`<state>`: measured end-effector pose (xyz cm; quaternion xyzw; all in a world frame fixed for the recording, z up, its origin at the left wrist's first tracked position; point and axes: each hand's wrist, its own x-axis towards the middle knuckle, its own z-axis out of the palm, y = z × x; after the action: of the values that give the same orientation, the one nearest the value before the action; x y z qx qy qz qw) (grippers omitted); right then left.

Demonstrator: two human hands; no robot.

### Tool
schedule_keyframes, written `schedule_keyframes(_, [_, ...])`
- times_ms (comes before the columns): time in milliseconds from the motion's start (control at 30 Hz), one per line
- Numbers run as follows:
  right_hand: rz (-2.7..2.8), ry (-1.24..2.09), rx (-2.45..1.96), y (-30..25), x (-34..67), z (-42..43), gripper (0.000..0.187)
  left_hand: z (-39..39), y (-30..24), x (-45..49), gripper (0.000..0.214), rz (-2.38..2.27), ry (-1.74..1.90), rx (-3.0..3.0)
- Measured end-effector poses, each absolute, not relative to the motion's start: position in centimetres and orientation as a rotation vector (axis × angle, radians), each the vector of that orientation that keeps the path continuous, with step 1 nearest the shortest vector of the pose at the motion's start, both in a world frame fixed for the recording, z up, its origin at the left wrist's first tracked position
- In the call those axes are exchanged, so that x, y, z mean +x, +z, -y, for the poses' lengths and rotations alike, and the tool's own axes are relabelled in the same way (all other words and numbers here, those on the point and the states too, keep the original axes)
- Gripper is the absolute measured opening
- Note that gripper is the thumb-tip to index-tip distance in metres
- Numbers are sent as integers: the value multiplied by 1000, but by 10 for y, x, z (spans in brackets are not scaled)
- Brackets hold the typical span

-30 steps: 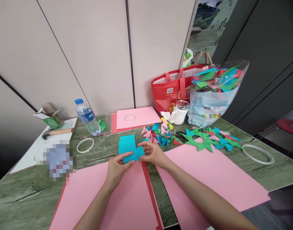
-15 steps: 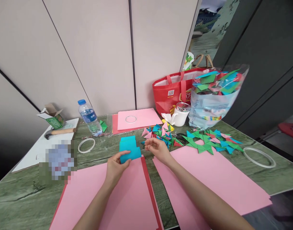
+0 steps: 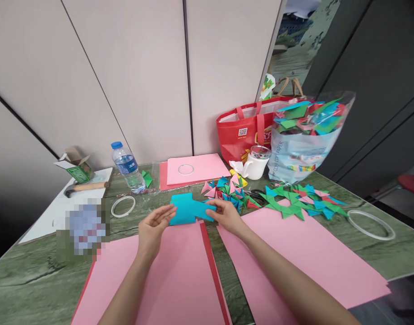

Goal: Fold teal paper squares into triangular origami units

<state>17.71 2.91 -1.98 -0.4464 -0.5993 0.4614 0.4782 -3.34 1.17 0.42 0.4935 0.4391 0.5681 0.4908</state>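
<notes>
A piece of blue paper (image 3: 196, 210) is stretched between my two hands. My right hand (image 3: 227, 216) pinches its narrow right end between thumb and fingers. At its left edge my left hand (image 3: 154, 225) has thumb and fingertips closed on the paper. More blue paper (image 3: 181, 197) shows just behind it, and I cannot tell where one piece ends and the other begins. Below my hands lies a stack of large pink sheets (image 3: 180, 275) with a red sheet edge on its right. A heap of small folded paper pieces (image 3: 232, 192) sits beyond my right hand.
More pink sheets (image 3: 295, 257) lie at right. Green and blue folded paper rings (image 3: 284, 207), scissors (image 3: 256, 195) and tape rolls (image 3: 123, 206) lie around. Behind stand a water bottle (image 3: 128, 168), white mug (image 3: 257, 164), red bag (image 3: 234, 135) and filled plastic bag (image 3: 300, 153). A hammer (image 3: 88, 186) rests left.
My right hand has closed on the right end of the blue paper, which now reaches further right. My left hand has shifted left to the paper's edge.
</notes>
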Motion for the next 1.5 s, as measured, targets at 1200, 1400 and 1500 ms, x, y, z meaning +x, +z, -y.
schedule_keyframes(1200, [1629, 750, -1058, -21, 167, -21, 16, -2, 0, -13, 30, -1172, 1079, 1121])
schedule_keyframes(1400, [1874, 709, -874, -18, 150, 0, 26, 0, -3, -10, 41, -1091, 1033, 1216])
schedule_keyframes(1500, [1867, 798, -896, -16, 150, 0, 38, 0, 1, -13, 33, -1081, 962, 1305])
